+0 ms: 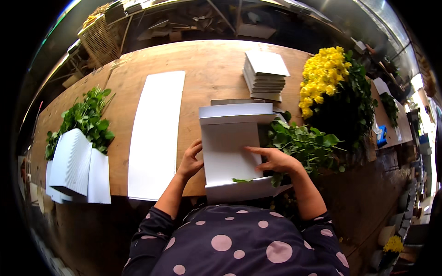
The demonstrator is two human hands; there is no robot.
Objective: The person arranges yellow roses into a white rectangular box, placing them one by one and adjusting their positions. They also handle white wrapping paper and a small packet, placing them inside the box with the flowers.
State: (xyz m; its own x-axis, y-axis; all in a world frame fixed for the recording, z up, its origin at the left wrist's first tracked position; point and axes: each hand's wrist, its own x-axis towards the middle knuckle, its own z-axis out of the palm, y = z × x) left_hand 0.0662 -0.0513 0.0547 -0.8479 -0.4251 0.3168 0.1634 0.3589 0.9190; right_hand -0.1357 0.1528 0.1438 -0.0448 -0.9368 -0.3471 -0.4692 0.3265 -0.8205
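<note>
A white sheet of paper [228,147], folded up at its far and near ends, lies on the wooden table [207,69] in front of me. My left hand [189,161] grips its left edge with curled fingers. My right hand [276,160] lies flat on its right side, index finger stretched across the paper. A small green leaf [241,180] rests on the paper's near fold. A bunch of green leafy stems [306,145] lies just right of the paper, partly under my right hand.
A long white paper strip [155,133] lies to the left. Further left is a paper-wrapped green bunch [80,152]. A stack of white sheets [265,74] sits at the far side. Yellow flowers with dark foliage [334,87] stand at the right.
</note>
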